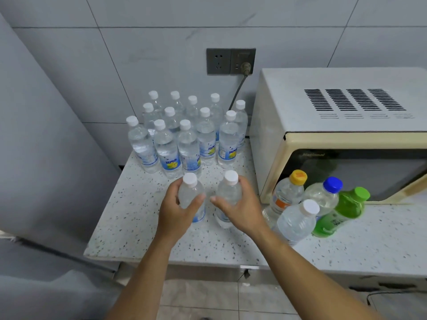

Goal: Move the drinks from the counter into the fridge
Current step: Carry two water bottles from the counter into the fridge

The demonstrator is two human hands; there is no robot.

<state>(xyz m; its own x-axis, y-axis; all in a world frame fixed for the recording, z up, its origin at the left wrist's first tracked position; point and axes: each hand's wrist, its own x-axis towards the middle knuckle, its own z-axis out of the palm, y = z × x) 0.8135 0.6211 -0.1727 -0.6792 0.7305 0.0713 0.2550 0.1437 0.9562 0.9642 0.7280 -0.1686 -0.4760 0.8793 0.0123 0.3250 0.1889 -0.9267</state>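
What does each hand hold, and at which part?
Left hand: a bottle by its upper body. Right hand: another bottle, likewise.

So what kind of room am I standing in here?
Most likely a home kitchen: a speckled stone counter, a cream microwave plugged into a tiled wall's socket, and many water bottles crowded on the counter.

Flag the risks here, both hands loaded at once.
1. Left hand and right hand each grip a water bottle; no hand is free for a fridge door.
2. The bottle cluster stands close behind; a careless lift may topple some.
3. The green bottle sits close to the right forearm.
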